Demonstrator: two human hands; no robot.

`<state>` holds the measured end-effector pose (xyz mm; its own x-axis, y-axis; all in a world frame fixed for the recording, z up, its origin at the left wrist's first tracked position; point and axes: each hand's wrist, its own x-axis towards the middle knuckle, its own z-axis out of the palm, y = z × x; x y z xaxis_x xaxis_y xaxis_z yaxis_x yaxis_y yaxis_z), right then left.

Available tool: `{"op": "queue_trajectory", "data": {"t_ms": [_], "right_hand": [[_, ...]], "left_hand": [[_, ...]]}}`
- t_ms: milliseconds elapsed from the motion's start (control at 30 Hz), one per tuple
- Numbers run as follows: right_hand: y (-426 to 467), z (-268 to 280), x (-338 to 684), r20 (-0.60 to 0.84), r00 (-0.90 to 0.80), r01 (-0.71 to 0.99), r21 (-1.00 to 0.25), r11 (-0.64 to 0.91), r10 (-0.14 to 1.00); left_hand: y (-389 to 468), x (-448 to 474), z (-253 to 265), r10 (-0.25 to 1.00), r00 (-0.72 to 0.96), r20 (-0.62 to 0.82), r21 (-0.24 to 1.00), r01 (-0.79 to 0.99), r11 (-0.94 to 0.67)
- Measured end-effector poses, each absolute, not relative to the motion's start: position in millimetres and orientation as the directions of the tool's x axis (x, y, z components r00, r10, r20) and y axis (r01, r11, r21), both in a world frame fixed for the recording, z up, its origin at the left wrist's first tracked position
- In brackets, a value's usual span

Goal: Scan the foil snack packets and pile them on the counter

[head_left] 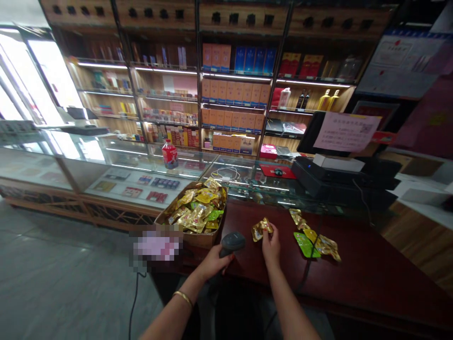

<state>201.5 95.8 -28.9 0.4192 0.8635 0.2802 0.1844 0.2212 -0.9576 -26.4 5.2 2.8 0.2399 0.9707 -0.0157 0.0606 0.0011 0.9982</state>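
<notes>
My left hand [214, 262] is closed around the handle of a dark grey barcode scanner [233, 241], whose head points toward the right. In my right hand [272, 245] is a gold snack packet [260, 230], pinched near its right edge just above the dark red counter [244, 215]. A cardboard box [201, 240] full of gold, yellow and green packets [198, 210] stands left of the scanner. Right of my right hand lie several loose packets, among them a green packet [306, 245] and a gold packet [327, 246].
A glass display case [141, 163] runs behind and to the left, with a red jug [170, 154] on top. At the right stands a monitor [313, 132] with a paper sheet [345, 131] on it. A mouse [278, 172] lies on a red pad. Stocked shelves [235, 104] line the back wall.
</notes>
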Motion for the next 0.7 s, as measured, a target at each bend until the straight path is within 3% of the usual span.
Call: {"op": "queue_trajectory", "data": {"t_ms": [233, 433, 567, 700], "right_hand": [[104, -13, 199, 0.185, 0.419, 0.05, -0.982, 0.181, 0.889], [124, 70, 114, 0.418, 0.085, 0.078, -0.908, 0.412, 0.904], [120, 131, 37, 0.57, -0.346, 0.13, -0.758, 0.639, 0.746], [110, 149, -27, 0.506, -0.744, 0.088, -0.575, 0.814, 0.437]], "left_hand": [[9, -24, -7, 0.988, 0.155, 0.02, 0.999, 0.026, -0.025], [10, -28, -11, 0.991, 0.128, 0.036, 0.999, 0.006, -0.037], [10, -27, -12, 0.99, 0.14, 0.001, 1.0, -0.019, 0.001], [9, -24, -7, 0.993, 0.122, 0.001, 0.998, -0.06, 0.007]]}}
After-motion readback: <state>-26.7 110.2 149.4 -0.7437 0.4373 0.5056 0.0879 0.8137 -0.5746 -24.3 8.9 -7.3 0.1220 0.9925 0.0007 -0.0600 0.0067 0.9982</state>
